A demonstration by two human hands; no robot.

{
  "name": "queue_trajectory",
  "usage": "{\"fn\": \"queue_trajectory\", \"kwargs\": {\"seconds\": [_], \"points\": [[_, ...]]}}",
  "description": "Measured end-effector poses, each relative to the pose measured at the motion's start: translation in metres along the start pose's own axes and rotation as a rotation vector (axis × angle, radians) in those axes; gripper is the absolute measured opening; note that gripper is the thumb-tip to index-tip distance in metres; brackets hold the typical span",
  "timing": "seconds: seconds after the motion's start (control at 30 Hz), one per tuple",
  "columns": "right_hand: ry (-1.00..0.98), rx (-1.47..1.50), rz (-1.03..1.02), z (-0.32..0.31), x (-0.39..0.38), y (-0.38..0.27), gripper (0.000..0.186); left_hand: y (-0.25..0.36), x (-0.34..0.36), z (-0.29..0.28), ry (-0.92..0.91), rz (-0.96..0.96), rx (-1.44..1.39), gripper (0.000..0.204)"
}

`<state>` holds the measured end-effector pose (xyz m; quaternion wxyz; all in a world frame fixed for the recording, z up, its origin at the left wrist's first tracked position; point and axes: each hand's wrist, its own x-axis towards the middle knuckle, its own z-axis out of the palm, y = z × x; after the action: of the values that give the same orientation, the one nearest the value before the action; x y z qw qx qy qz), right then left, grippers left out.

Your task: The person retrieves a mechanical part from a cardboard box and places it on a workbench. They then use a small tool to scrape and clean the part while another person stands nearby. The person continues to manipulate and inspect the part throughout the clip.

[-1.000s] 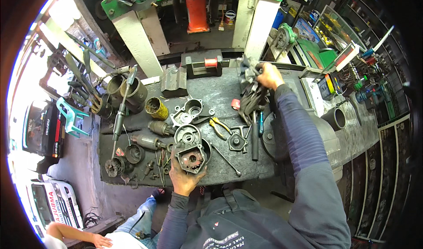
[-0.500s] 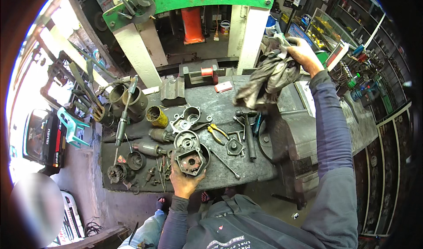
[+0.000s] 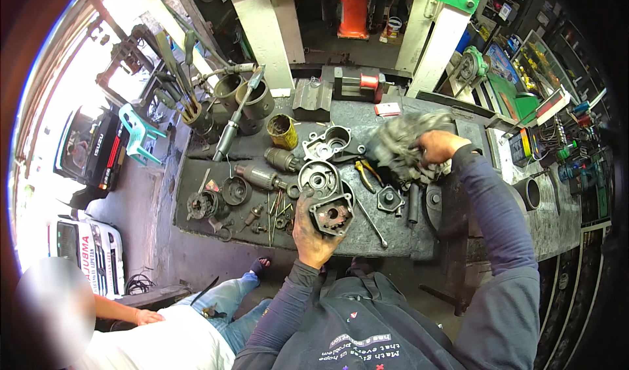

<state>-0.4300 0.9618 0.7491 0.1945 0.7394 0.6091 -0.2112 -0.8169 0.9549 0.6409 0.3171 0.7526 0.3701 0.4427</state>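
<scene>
My left hand (image 3: 311,238) grips a dirty cast-metal housing (image 3: 333,217) with an angular rim, above the near part of the bench. In my right hand (image 3: 441,147) is a bunched grey rag (image 3: 403,144), held over the tools to the right of the housing. The rag hides part of those tools. Beside the held housing are a round metal end cover (image 3: 319,179), a wrench (image 3: 372,223) and yellow-handled pliers (image 3: 367,175). A small flanged metal part (image 3: 390,200) rests just below the rag.
Motor armatures (image 3: 260,176), a yellow can (image 3: 282,131) and a bracket-like casting (image 3: 327,142) lie on the dark bench (image 3: 275,236). Metal cylinders (image 3: 255,101) stand at the back left. A person in a white shirt (image 3: 170,337) sits close at my left.
My right hand has brought the rag down and leftward over the tools. My left hand still holds the housing. The view has shifted, and more of the person at left shows.
</scene>
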Motion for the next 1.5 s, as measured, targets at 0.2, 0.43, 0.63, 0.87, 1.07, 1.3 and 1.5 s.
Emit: {"fn": "queue_trajectory", "kwargs": {"seconds": [0.2,0.43,0.63,0.87,1.07,1.3,1.5], "points": [[0.179,0.156,-0.182,-0.008,-0.089,-0.009,0.058,0.004,-0.017,-0.010,0.000,0.126,0.089,0.089],[0.512,0.405,-0.173,0.001,-0.213,-0.020,0.053,0.026,-0.019,-0.027,-0.040,0.018,-0.012,0.096],[0.766,0.689,0.071,0.041,-0.260,-0.036,0.040,0.046,-0.017,-0.035,-0.122,-0.080,0.001,0.097],[0.525,0.927,-0.057,0.081,-0.251,-0.104,0.036,0.050,-0.019,-0.032,-0.160,-0.149,0.013,0.093],[0.353,0.974,-0.290,0.095,-0.209,-0.166,0.068,0.043,-0.026,-0.031,-0.151,-0.186,0.013,0.097],[0.455,0.560,-0.406,0.073,-0.165,-0.218,0.065,0.022,-0.029,-0.018,-0.099,-0.234,-0.058,0.101],[0.432,0.465,-0.377,0.078,-0.152,-0.229,0.061,0.014,-0.037,-0.015,-0.054,-0.264,-0.146,0.101]]}}
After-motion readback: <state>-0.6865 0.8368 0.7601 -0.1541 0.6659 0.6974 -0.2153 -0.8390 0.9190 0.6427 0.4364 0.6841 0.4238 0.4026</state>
